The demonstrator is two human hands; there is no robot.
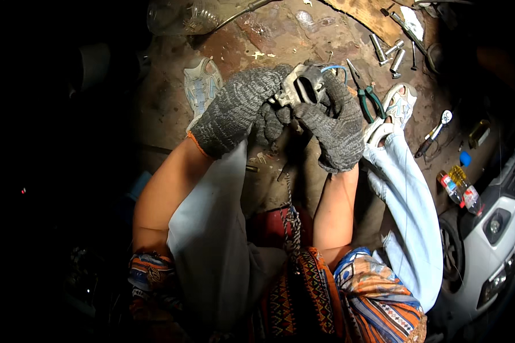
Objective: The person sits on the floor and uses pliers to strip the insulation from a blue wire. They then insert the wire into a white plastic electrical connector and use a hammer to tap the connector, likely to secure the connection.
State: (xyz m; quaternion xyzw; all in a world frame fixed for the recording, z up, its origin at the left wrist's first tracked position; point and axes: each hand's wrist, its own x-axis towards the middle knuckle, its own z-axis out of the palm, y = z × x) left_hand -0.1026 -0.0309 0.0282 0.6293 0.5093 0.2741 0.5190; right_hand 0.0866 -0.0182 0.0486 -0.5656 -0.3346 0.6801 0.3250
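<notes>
**Gloved hands on a metal part**

The left hand (234,108), in a grey knit glove, clasped the grey metal housing (301,87) above the knees; the right hand (333,128) gripped it too. Green-handled pliers (369,98) lay just right.

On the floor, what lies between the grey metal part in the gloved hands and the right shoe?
In the head view, green-handled pliers lie on the floor between the metal part, held by both gloved hands, and the right shoe.

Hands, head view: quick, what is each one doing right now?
Left hand: gloved, closed on the grey metal part.
Right hand: gloved, closed on the same part from the other side.
</notes>
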